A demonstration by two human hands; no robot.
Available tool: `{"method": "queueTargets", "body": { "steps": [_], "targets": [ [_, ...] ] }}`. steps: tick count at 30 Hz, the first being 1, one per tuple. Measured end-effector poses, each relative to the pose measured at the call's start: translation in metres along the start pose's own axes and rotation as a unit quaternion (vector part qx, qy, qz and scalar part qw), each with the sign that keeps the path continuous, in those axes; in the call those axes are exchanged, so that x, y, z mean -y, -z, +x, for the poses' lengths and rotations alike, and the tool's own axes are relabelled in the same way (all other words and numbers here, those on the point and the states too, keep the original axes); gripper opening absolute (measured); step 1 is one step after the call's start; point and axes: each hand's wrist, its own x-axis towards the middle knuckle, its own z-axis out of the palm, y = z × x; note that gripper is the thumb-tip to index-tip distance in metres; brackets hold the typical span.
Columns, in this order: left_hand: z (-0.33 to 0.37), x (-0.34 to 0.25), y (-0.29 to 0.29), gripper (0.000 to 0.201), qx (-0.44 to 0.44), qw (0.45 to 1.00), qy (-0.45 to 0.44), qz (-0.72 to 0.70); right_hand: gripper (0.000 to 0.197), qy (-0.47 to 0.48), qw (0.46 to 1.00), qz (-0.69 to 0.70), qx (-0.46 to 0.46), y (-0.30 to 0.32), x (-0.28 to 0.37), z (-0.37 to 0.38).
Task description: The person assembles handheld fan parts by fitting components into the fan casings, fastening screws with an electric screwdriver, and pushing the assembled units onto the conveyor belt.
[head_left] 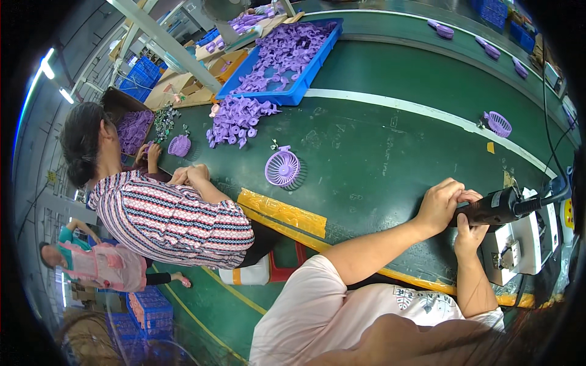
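My left hand point(441, 206) is closed, its fingers bent together at the front end of a black cylindrical tool point(491, 208) with a thick cable. My right hand point(469, 236) shows partly below and behind that tool, with fingers curled and thumb up. What either hand holds is hidden by the fingers and the tool. Just right of my hands stands a white boxy device point(513, 255). To the left, apart from my hands, a purple slatted round basket-like part point(282, 168) with a small attached piece lies on the green worktable point(366, 158).
Purple parts fill a blue tray point(287, 97) and spill beside it in a heap point(237, 119). Another slatted purple part point(499, 124) lies by the white line. A co-worker in a patterned shirt point(171, 213) works at my left. Yellow tape point(284, 213) covers the table edge.
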Motion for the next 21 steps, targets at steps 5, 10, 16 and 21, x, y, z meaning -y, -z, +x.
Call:
{"method": "queueTargets", "body": {
  "steps": [5, 10, 16, 21],
  "targets": [
    [0.004, -0.003, 0.001, 0.003, -0.027, 0.999, -0.025, -0.002, 0.032, -0.015, 0.999, 0.026, -0.009, -0.001, 0.002, -0.001],
    [0.017, -0.034, 0.037, 0.010, -0.107, 0.986, 0.004, -0.127, 0.035, -0.038, 0.997, 0.059, -0.024, 0.001, 0.004, -0.003],
    [0.014, -0.103, 0.102, 0.024, -0.201, 0.920, -0.289, -0.173, 0.033, -0.054, 0.998, 0.042, -0.005, 0.005, 0.005, -0.003],
    [0.006, -0.170, 0.143, 0.060, -0.140, 0.913, -0.361, -0.128, 0.033, -0.063, 0.997, 0.048, 0.004, -0.001, 0.015, -0.002]
  ]
}}
